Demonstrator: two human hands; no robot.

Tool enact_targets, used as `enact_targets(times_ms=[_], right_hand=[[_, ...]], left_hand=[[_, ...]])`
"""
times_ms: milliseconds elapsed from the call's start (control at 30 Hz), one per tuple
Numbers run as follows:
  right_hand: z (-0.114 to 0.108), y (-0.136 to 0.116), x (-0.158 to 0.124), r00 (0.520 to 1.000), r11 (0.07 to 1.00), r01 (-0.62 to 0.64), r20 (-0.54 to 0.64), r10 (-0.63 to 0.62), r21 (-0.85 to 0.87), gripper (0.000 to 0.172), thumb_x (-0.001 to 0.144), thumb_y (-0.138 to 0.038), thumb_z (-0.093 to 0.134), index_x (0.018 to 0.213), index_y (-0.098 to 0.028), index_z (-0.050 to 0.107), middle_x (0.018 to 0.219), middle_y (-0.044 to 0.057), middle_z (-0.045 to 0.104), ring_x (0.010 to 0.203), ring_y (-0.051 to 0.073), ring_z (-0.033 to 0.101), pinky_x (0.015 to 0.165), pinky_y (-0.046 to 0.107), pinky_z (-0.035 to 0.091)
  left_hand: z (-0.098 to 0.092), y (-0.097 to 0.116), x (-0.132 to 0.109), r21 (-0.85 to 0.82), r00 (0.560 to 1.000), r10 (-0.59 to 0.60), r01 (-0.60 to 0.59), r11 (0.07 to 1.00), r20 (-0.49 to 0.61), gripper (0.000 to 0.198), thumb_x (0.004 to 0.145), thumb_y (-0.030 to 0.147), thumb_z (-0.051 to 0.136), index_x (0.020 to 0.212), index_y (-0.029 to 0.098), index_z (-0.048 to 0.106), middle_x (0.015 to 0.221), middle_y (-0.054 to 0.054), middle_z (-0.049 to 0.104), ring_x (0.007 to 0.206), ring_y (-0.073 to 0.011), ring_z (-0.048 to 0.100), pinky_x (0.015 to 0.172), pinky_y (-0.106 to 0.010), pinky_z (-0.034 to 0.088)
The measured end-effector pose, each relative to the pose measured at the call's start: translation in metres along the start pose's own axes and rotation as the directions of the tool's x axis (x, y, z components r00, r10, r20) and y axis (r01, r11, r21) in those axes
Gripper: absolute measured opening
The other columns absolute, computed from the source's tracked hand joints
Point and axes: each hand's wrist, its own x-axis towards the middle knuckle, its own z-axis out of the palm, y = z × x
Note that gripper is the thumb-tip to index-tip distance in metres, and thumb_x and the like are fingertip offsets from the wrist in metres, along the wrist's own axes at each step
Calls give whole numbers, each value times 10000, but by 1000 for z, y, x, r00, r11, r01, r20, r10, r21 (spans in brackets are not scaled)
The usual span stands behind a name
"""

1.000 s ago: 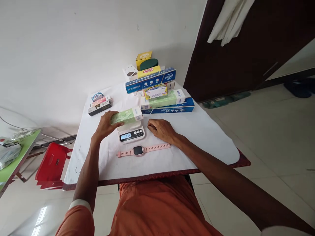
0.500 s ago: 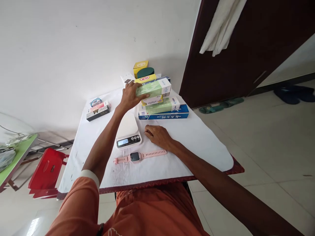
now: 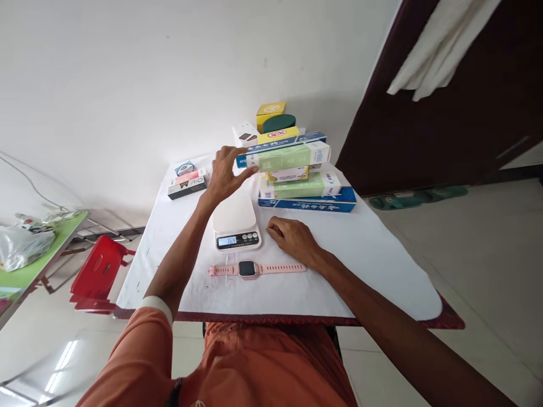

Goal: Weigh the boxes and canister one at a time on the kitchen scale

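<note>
My left hand point(image 3: 227, 172) is at the left end of a light green and white box point(image 3: 292, 157), thumb and fingers spread apart around that end; whether the thumb still touches it is unclear. This box lies on top of a pile, above a yellow and white box point(image 3: 288, 174), another green box point(image 3: 299, 186) and a long blue box point(image 3: 307, 201). On the tablecloth, my right hand point(image 3: 294, 238) rests with curled fingers, nothing visible in them. Just left of it stands a white kitchen scale point(image 3: 235, 217) with a lit display. A pink-strapped smartwatch point(image 3: 247, 269) lies flat in front.
Behind the pile are a yellow box point(image 3: 270, 113), a dark green round lid point(image 3: 279, 122) and a white box point(image 3: 245, 134). A black box point(image 3: 187, 189) and small boxes lie at the left. A red chair point(image 3: 99, 271) stands beside the table.
My left fingers have opened from around the green box's left end. The scale's displayed number differs. The camera view has shifted, moving the table rightward; my right hand stays beside the scale.
</note>
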Motion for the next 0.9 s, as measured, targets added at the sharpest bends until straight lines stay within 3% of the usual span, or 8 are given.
enact_targets(times_ms=[67, 133, 233, 300, 367, 633, 800, 900], right_hand=[[2, 2, 0, 1000, 1000, 18, -20, -18, 6, 129, 997, -229, 583, 910, -225, 678, 896, 55, 795, 786, 220, 701, 700, 295, 395], [4, 4, -1, 999, 999, 35, -37, -35, 7, 149, 993, -233, 565, 886, -230, 668, 860, 50, 785, 748, 218, 689, 682, 297, 392], [7, 6, -1, 997, 999, 48, -62, -48, 6, 154, 975, -229, 553, 855, -236, 649, 819, 42, 771, 717, 216, 677, 664, 297, 384], [9, 7, 0, 996, 999, 51, -79, -50, 4, 147, 961, -233, 557, 840, -239, 640, 791, 37, 760, 699, 213, 669, 649, 295, 377], [10, 8, 0, 994, 999, 52, -93, -51, 3, 145, 952, -239, 558, 830, -241, 636, 766, 33, 749, 683, 211, 662, 639, 294, 371], [10, 8, 0, 996, 999, 42, -86, -40, 24, 145, 955, -261, 547, 838, -238, 630, 774, 38, 748, 684, 211, 658, 645, 296, 382], [9, 7, 0, 998, 999, 34, -60, -32, 17, 148, 961, -250, 538, 850, -235, 635, 810, 48, 763, 704, 217, 662, 657, 308, 387], [8, 6, 0, 998, 999, 34, -55, -33, 18, 155, 968, -254, 534, 862, -238, 647, 812, 46, 766, 709, 219, 661, 666, 312, 393]], left_hand=[[-16, -34, -24, 48, 989, -140, 142, 989, -44, 553, 966, 588, 691, 1391, 241, 625, 1377, -153, 603, 1333, -335, 545, 1151, -510, 431], [-32, -70, -46, 142, 936, -345, 351, 926, -62, 559, 935, 514, 735, 1407, 245, 605, 1426, -174, 581, 1375, -375, 517, 1166, -557, 412], [-51, -116, -73, 277, 765, -640, 631, 725, -68, 722, 900, 531, 738, 1510, 223, 505, 1567, -224, 470, 1486, -431, 419, 1206, -608, 351], [-57, -136, -87, 327, 662, -749, 714, 619, -27, 849, 884, 610, 714, 1561, 186, 425, 1629, -253, 396, 1543, -445, 351, 1240, -608, 305], [-59, -150, -96, 366, 610, -791, 725, 584, 53, 898, 849, 659, 716, 1545, 177, 416, 1634, -253, 390, 1551, -443, 347, 1255, -593, 289], [-62, -171, -93, 461, 595, -796, 680, 571, 108, 574, 817, 601, 749, 1218, 229, 576, 1539, -195, 472, 1462, -411, 429, 1203, -541, 362], [-66, -158, -97, 458, 671, -732, 619, 638, 114, 484, 834, 540, 783, 1150, 223, 597, 1476, -220, 508, 1443, -433, 436, 1189, -568, 343], [-68, -153, -101, 435, 678, -724, 618, 655, 127, 455, 834, 563, 783, 1082, 225, 605, 1417, -216, 548, 1429, -436, 442, 1171, -572, 351]])
